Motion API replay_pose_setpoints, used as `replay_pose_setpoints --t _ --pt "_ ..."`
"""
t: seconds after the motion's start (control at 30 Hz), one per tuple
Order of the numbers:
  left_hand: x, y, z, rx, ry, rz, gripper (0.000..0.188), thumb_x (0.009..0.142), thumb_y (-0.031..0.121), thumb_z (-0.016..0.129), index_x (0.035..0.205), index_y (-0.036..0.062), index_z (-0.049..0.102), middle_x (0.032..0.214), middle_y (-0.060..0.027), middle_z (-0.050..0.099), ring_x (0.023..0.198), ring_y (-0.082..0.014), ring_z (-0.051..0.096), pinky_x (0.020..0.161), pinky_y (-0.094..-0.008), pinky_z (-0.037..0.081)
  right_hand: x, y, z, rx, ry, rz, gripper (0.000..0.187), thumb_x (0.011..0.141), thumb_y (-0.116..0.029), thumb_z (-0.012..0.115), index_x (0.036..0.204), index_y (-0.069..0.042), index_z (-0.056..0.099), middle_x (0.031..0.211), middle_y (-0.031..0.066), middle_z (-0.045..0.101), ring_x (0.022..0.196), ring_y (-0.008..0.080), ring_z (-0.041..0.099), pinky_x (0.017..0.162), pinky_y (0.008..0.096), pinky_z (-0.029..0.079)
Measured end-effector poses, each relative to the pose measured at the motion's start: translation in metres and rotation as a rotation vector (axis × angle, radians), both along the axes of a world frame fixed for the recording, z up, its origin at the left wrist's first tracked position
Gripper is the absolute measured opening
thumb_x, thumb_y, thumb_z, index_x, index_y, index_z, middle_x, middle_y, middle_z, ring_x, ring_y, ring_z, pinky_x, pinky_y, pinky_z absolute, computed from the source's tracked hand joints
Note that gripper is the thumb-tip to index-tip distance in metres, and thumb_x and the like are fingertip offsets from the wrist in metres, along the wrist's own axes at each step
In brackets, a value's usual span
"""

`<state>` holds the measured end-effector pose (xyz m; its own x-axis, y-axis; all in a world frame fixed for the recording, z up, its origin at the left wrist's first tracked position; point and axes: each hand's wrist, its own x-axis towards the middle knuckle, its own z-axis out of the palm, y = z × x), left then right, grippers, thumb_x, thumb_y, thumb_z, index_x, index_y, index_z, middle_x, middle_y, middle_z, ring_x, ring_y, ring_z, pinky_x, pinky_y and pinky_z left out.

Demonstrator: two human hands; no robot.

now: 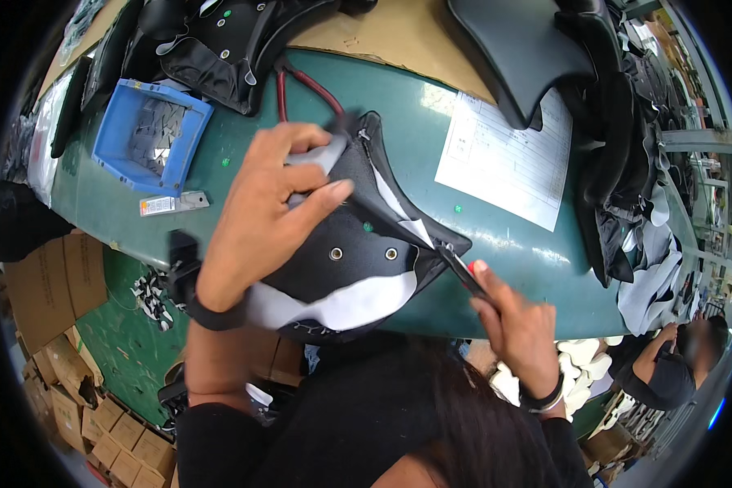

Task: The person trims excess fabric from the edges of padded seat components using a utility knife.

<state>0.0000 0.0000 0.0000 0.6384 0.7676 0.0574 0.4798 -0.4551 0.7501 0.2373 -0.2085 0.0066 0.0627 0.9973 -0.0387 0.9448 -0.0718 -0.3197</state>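
Note:
A black leather-like padded piece [358, 236] with metal eyelets and white fabric edging lies in front of me on the green table. My left hand [272, 199] is over its left part, fingers curled around a grey fabric flap [325, 156] and slightly blurred. My right hand [512, 325] grips a slim black hand tool [462, 271] with a red part near the thumb. The tool's tip meets the piece's pointed right corner; its exact shape there is hard to make out. Red-handled pliers [311, 84] lie just beyond my left hand.
A blue bin [110, 146] of small grey pieces stands at the left, with a small light box [173, 203] beside it. Right of the work lies a printed sheet [504, 163]. Black padded parts [512, 49] crowd the far and right edges. Another person [675, 362] is at far right.

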Motion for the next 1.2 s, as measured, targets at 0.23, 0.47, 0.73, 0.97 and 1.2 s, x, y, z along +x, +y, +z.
replay_pose_setpoints --t 0.23,0.47,0.73,0.97,1.2 --pt "0.044 0.005 0.005 -0.041 -0.402 -0.214 0.032 0.094 0.025 0.055 0.074 0.0001 0.049 0.087 -0.013 0.06 0.075 -0.0224 0.058 0.068 -0.0321 0.045 0.012 0.028 0.0 -0.109 -0.031 -0.029 0.05 0.087 -0.024 0.065 0.135 -0.022 0.051 0.06 0.0088 0.055 0.05 0.0319 0.056 0.047 0.0414 0.04" --pt "-0.029 0.017 0.068 -0.427 -1.932 -0.2 0.017 0.093 0.02 0.059 0.096 0.0066 0.049 0.06 -0.0003 0.033 0.047 -0.0068 0.024 0.047 -0.0215 0.025 -0.032 0.0 0.003 -0.018 0.218 -0.147 0.053 0.087 -0.012 0.066 0.136 -0.004 0.044 0.077 0.0192 0.065 0.058 0.0335 0.062 0.054 0.0397 0.048" --pt "-0.05 -0.078 -0.049 -0.484 -0.171 0.454 0.056 0.082 0.041 0.072 0.108 -0.0065 0.058 0.092 -0.0196 0.067 0.088 -0.0249 0.066 0.079 -0.036 0.05 -0.006 0.028 -0.034 0.047 0.653 -0.241 0.034 0.095 -0.016 0.055 0.123 -0.001 0.045 0.089 0.0115 0.063 0.07 0.0148 0.061 0.059 0.0281 0.049" --pt "-0.055 -0.001 0.013 -0.793 -1.311 0.585 0.049 0.098 0.042 0.048 0.13 0.0052 0.051 0.123 -0.0069 0.059 0.106 -0.0193 0.06 0.091 -0.0324 0.049 -0.005 0.104 0.02 0.135 1.096 -0.105 0.034 0.097 -0.012 0.05 0.124 -0.005 0.032 0.106 0.0193 0.065 0.066 0.0109 0.057 0.057 0.0229 0.05" --pt "-0.025 -0.02 0.014 0.04 0.063 -0.942 0.026 0.094 0.031 0.052 0.1 0.0075 0.062 0.076 -0.0124 0.063 0.07 -0.0292 0.063 0.061 -0.0396 0.049 -0.002 0.091 -0.011 0.041 1.18 -0.305 0.03 0.097 -0.015 0.05 0.121 -0.006 0.035 0.1 0.017 0.065 0.064 0.01 0.056 0.054 0.0229 0.049"
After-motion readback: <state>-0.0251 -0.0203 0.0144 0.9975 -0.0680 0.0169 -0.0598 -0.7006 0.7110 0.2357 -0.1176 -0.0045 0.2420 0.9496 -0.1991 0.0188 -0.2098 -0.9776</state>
